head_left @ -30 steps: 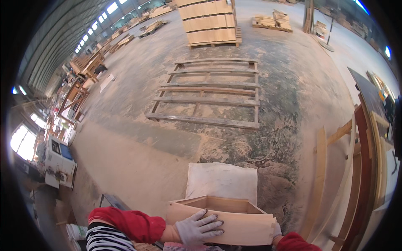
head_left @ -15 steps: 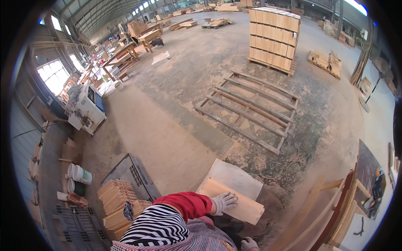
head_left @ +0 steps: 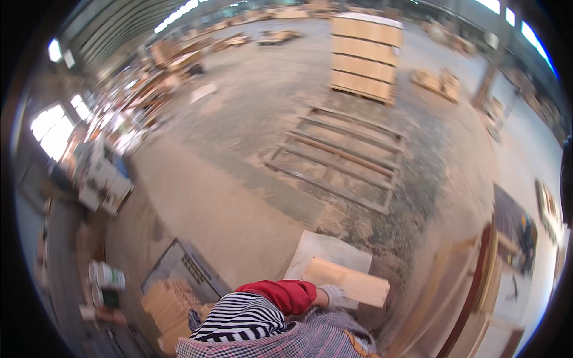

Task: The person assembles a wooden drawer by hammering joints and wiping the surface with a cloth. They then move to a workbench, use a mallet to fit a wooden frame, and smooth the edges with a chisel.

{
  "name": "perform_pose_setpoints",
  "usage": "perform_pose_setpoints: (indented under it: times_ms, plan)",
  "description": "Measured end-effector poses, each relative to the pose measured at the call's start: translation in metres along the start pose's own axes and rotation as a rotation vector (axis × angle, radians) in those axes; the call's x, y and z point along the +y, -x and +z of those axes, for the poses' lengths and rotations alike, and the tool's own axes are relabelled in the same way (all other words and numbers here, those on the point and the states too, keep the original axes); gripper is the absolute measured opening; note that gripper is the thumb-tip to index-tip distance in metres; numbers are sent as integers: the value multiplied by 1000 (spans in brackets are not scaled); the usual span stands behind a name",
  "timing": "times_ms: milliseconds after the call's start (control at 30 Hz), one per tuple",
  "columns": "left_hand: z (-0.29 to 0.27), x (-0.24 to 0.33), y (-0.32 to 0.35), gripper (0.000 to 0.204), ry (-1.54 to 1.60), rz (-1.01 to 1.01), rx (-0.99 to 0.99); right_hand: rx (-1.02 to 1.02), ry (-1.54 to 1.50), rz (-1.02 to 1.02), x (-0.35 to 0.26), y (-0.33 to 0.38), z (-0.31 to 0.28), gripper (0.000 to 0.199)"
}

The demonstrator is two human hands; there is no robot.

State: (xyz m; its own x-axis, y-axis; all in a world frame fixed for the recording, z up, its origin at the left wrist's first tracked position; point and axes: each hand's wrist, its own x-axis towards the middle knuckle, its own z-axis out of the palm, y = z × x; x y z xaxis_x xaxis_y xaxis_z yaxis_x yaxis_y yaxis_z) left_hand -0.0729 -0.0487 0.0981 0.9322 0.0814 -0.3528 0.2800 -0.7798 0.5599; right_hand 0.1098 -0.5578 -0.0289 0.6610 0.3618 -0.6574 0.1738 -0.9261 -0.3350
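Observation:
A pale wooden board (head_left: pixel 352 282) lies slantwise over a light grey sheet (head_left: pixel 310 244) in front of me, its right end reaching past the sheet. My left hand (head_left: pixel 332 295), in a light glove below a red sleeve, is at the board's near long edge. Its fingers look bent against that edge, though blur softens them. My right hand is out of view. Left of my arm stands a stack of wooden pieces (head_left: pixel 170 307) with a dark bundle beside it.
A dark panel (head_left: pixel 179 271) lies beyond the stack. Farther off are a slatted wooden frame (head_left: pixel 334 158) on the floor and a tall strapped stack of boards (head_left: pixel 365 56). White buckets (head_left: pixel 109 276) and a machine (head_left: pixel 104 179) stand left, a workbench (head_left: pixel 498 262) right.
My left hand has gone from lying spread on the board to its near edge. The board has shifted right across the sheet. My right hand has left the view, and the view has turned.

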Motion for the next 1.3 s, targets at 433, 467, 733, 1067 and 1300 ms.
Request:
perform_pose_setpoints:
  times_ms: [433,467,733,1067,1300]
  plan:
    - [60,43,-80,37,292,-221,-270,161,-575,346,-46,142,-25,43]
    - [93,21,-104,34,367,-207,-276,171,-594,359,-28,146,-22,44]
    - [88,289,-254,64,661,-24,-326,372,-920,566,77,204,-71,38]
    - [90,517,-310,48,1225,-558,-591,1335,-1451,318,108,168,-216,34]
    - [45,467,-399,50,1183,-558,-549,971,-1303,165,59,153,-281,55]
